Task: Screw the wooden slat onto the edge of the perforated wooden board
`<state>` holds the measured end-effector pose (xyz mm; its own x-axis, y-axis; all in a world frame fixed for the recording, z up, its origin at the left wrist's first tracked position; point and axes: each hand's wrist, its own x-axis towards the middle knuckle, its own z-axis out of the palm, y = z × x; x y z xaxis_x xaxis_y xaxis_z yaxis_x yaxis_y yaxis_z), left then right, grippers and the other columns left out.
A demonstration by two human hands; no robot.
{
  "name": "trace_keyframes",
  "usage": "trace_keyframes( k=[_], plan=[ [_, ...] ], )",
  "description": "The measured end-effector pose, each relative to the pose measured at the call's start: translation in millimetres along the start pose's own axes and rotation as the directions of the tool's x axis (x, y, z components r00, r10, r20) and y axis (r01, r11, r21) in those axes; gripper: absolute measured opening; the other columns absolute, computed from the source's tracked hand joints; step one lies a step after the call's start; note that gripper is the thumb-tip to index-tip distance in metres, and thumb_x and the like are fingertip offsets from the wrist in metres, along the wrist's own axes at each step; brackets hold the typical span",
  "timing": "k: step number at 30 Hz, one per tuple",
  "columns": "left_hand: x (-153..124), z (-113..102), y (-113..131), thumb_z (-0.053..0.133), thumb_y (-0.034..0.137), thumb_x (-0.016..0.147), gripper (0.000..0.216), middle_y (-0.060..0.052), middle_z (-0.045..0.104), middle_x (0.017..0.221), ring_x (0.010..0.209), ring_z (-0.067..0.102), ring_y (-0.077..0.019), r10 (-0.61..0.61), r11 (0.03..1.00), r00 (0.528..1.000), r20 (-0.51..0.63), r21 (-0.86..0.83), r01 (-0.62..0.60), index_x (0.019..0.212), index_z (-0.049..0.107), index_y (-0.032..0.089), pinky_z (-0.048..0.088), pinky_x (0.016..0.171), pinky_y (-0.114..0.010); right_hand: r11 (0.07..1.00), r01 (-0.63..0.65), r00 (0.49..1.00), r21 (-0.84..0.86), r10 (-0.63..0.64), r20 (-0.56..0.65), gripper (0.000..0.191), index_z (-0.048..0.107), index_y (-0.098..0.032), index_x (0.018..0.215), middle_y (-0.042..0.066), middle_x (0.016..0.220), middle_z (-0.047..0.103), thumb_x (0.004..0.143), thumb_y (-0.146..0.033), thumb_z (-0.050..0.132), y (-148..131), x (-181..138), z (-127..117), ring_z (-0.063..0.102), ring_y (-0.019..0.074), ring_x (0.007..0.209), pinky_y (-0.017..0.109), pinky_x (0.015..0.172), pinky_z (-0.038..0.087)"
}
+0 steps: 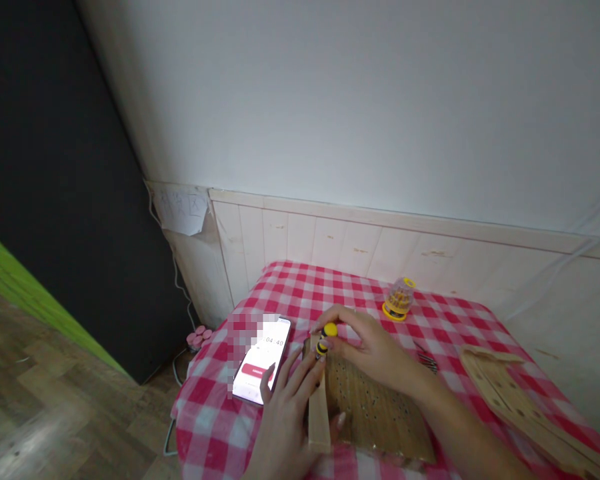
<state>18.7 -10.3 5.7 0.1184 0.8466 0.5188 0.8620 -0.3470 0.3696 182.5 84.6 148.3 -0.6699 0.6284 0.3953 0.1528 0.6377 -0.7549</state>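
Observation:
A small screwdriver with a yellow-and-black handle (331,330) is held by my right hand (363,343), its fingers closed around it over the far end of a narrow wooden strip (319,420). My left hand (293,407) grips that strip from the left, fingers laid over its upper part and the thumb tip showing on the right side. Close to the left fingertips is another yellow-and-black part (322,347), perhaps of the same tool. The strip lies along the left edge of a wooden board (380,417) dotted with small holes. The tool's tip is hidden.
Left of my hands lies a lit phone (257,390). A clear, yellow-based bit case (399,300) stands farther back. Right of the board are thin metal pieces (427,360) and curved wooden parts (510,407). A red-and-white checked cloth (330,287) covers the table against the wall.

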Motion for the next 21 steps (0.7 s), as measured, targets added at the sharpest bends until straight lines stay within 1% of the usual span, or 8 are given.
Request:
trace_keyframes(
  k=[4, 8, 11, 13, 14, 17, 19, 21],
  plan=[
    [1, -1, 0, 0.078, 0.033, 0.085, 0.065, -0.006, 0.061, 0.154, 0.144, 0.05, -0.0368, -0.003, 1.0, 1.0, 0.006, 0.001, 0.003, 0.146, 0.058, 0.032, 0.028, 0.117, -0.054, 0.989, -0.05, 0.998, 0.138, 0.044, 0.047, 0.037, 0.061, -0.024, 0.101, 0.006, 0.098, 0.074, 0.1, -0.061, 0.059, 3, -2, 7, 0.071, 0.0208, 0.093, 0.034, 0.082, 0.056],
    [1, 0, 0, 0.076, 0.032, 0.085, 0.064, -0.007, 0.061, 0.153, 0.144, 0.05, -0.0359, 0.014, 1.0, 1.0, 0.005, 0.011, -0.014, 0.147, 0.057, 0.03, 0.025, 0.117, -0.053, 0.974, -0.046, 0.999, 0.222, 0.045, 0.011, 0.041, 0.061, -0.025, 0.113, 0.005, 0.102, 0.073, 0.099, -0.063, 0.058, 9, -2, 13, 0.071, 0.0203, 0.097, 0.036, 0.088, 0.057],
    [1, 0, 0, 0.075, 0.033, 0.086, 0.065, -0.006, 0.061, 0.153, 0.143, 0.05, -0.0353, 0.019, 1.0, 1.0, -0.003, 0.021, -0.019, 0.148, 0.055, 0.03, 0.023, 0.118, -0.053, 0.98, -0.016, 1.0, 0.198, 0.017, -0.003, 0.045, 0.07, -0.025, 0.11, 0.006, 0.101, 0.074, 0.098, -0.067, 0.057, 14, -1, 15, 0.07, 0.0203, 0.096, 0.039, 0.095, 0.056],
    [0, 0, 0, 0.075, 0.034, 0.087, 0.066, -0.006, 0.061, 0.153, 0.143, 0.05, -0.0352, 0.02, 1.0, 1.0, 0.0, 0.021, -0.02, 0.149, 0.054, 0.03, 0.023, 0.118, -0.052, 0.982, -0.012, 1.0, 0.189, 0.011, 0.004, 0.047, 0.074, -0.024, 0.103, 0.007, 0.1, 0.075, 0.098, -0.067, 0.055, 15, -1, 15, 0.071, 0.0208, 0.094, 0.039, 0.095, 0.056],
    [0, -1, 0, 0.075, 0.034, 0.086, 0.066, -0.006, 0.061, 0.154, 0.143, 0.05, -0.0352, 0.021, 1.0, 1.0, 0.004, 0.021, -0.022, 0.149, 0.054, 0.03, 0.023, 0.118, -0.052, 0.983, -0.012, 1.0, 0.183, 0.01, 0.01, 0.048, 0.074, -0.024, 0.105, 0.008, 0.102, 0.076, 0.099, -0.067, 0.054, 15, -1, 14, 0.071, 0.021, 0.094, 0.039, 0.094, 0.056],
    [-2, -1, 0, 0.076, 0.032, 0.086, 0.067, -0.006, 0.06, 0.155, 0.143, 0.05, -0.0355, 0.023, 1.0, 1.0, 0.006, 0.021, -0.023, 0.149, 0.054, 0.03, 0.025, 0.118, -0.052, 0.993, 0.002, 0.998, 0.121, -0.009, 0.056, 0.05, 0.07, -0.026, 0.125, 0.01, 0.115, 0.076, 0.101, -0.065, 0.051, 14, -2, 9, 0.072, 0.0214, 0.099, 0.04, 0.094, 0.057],
    [-2, 0, 0, 0.076, 0.031, 0.085, 0.067, -0.007, 0.06, 0.155, 0.143, 0.051, -0.0356, 0.022, 1.0, 1.0, -0.002, 0.017, -0.022, 0.149, 0.054, 0.03, 0.027, 0.118, -0.052, 0.998, 0.028, 0.993, 0.059, -0.035, 0.109, 0.05, 0.063, -0.028, 0.138, 0.011, 0.125, 0.074, 0.105, -0.061, 0.045, 11, -4, 3, 0.072, 0.0224, 0.108, 0.042, 0.099, 0.056],
    [-1, 0, -1, 0.076, 0.031, 0.085, 0.067, -0.007, 0.06, 0.154, 0.142, 0.052, -0.0357, 0.018, 1.0, 1.0, -0.007, 0.008, -0.018, 0.149, 0.055, 0.03, 0.028, 0.118, -0.053, 0.998, 0.059, 0.987, -0.018, -0.056, 0.148, 0.05, 0.058, -0.029, 0.145, 0.011, 0.132, 0.073, 0.109, -0.057, 0.038, 8, -5, -4, 0.069, 0.0237, 0.119, 0.045, 0.105, 0.053]
  ],
)
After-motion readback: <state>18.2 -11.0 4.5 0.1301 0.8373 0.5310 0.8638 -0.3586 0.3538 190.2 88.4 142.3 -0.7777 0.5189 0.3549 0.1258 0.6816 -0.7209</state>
